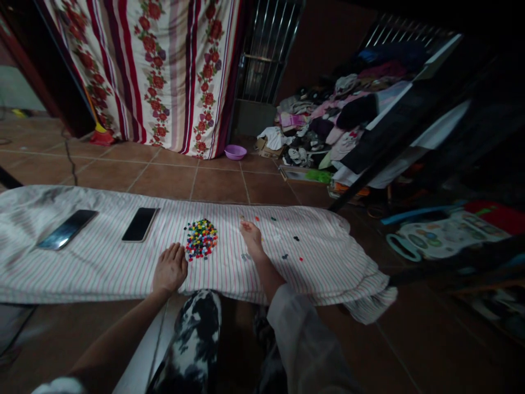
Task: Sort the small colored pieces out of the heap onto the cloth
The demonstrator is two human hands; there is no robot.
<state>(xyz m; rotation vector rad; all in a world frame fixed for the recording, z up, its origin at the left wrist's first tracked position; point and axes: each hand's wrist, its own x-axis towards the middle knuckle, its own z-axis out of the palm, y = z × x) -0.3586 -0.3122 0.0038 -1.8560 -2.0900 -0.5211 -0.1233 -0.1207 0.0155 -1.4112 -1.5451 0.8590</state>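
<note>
Right-hand grip: thumb and fingers of the right hand [251, 236] drawn together; whether they pinch a bead, I cannot tell.
Left hand [170, 268]: palm down, just beside the pile, perhaps to stop it spreading.
Bead pile [200, 239]: many-coloured, between both hands, probably kept within easy reach.
Small groups: green beads [273, 219] and black beads [296, 238] lie apart, seemingly so colours stay unmixed.
Near edge: the cloth-covered worktop [326, 235] drops off below both wrists.
Room: ample rightward; leftward, a smartphone [140, 224] limits sliding.
</note>
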